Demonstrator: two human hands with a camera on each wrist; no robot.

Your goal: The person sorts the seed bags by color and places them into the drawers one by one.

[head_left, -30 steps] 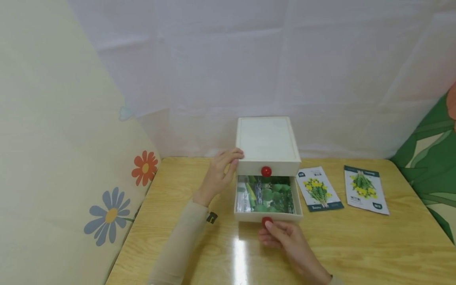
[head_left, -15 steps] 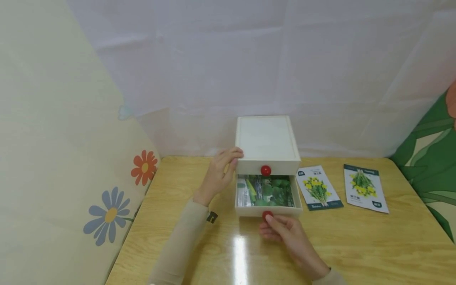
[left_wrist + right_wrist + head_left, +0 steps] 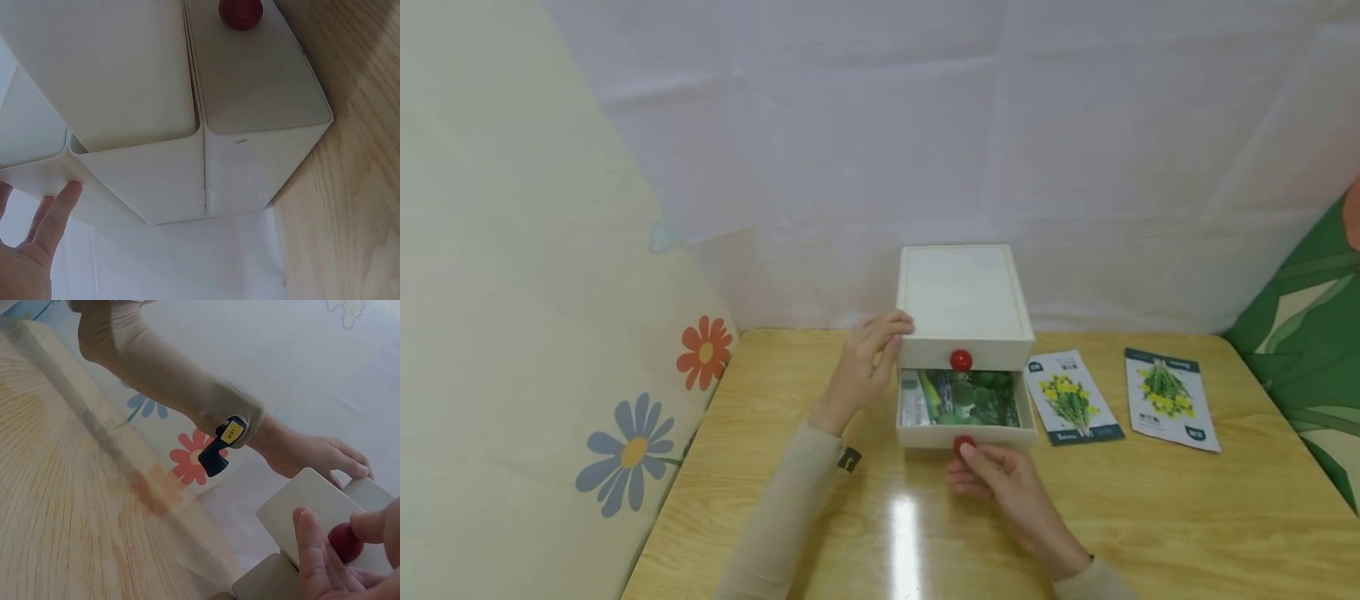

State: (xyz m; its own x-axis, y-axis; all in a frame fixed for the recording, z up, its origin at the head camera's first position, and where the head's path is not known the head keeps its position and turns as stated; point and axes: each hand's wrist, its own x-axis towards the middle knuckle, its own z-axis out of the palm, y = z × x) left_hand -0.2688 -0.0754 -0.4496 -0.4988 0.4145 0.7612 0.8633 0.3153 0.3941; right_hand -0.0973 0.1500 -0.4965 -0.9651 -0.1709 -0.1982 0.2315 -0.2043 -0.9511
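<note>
A white drawer box (image 3: 961,292) with red knobs stands at the back of the table. Its middle drawer (image 3: 925,437) is part way out, and packets with green plant pictures (image 3: 981,400) lie inside. My right hand (image 3: 1003,496) pinches that drawer's red knob (image 3: 345,544) between thumb and fingers. My left hand (image 3: 859,371) rests on the box's upper left side; in the left wrist view its extended fingers (image 3: 57,215) touch the side wall by the top drawer. Below the pulled drawer, the bottom drawer (image 3: 262,81) is closed.
Two seed packets (image 3: 1072,398) (image 3: 1172,400) with yellow flower pictures lie flat on the wooden table (image 3: 1150,517), right of the box. A pale cloth (image 3: 880,150) hangs behind. A flower-printed panel (image 3: 550,292) borders the left side.
The middle drawer has slid inward, away from me, with my right hand following on its knob. Less of the drawer's inside shows now. My left hand stays at the box's side.
</note>
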